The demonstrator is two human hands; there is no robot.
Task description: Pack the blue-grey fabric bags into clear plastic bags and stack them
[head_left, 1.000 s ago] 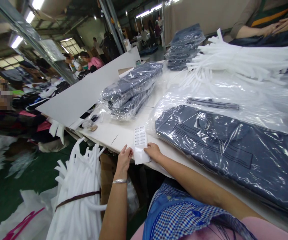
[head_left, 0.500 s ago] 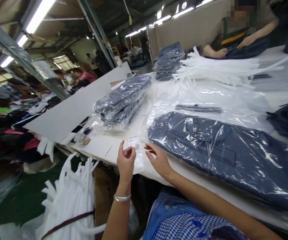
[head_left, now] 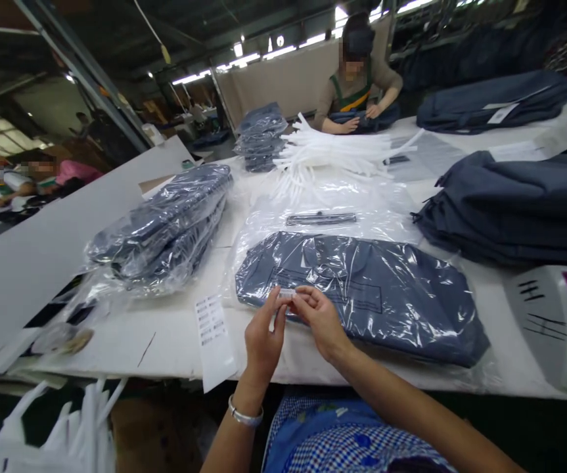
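Between the fingertips of my left hand [head_left: 264, 334] and my right hand [head_left: 320, 320] is a small white barcode sticker [head_left: 286, 293], pinched at both ends. Both hands are over the near edge of a dark blue bag [head_left: 411, 295] sealed in clear plastic, which lies flat on the table. Printed text and a rectangle show on the plastic; my fingers cover part of them. To the left of my left hand, a white sheet of barcode stickers [head_left: 213, 335] reaches over the table's front edge.
Plastic-wrapped bags [head_left: 165, 230] are piled at left, with another stack [head_left: 259, 135] behind. White foam strips [head_left: 332, 154] lie at the back, near a co-worker [head_left: 357, 92] handling dark fabric. Unwrapped dark bags [head_left: 520, 203] and a white plastic container [head_left: 539, 322] stand at right.
My hands have moved from above the sticker sheet to above the wrapped bag, and the sticker now shows between them. The view has turned right.
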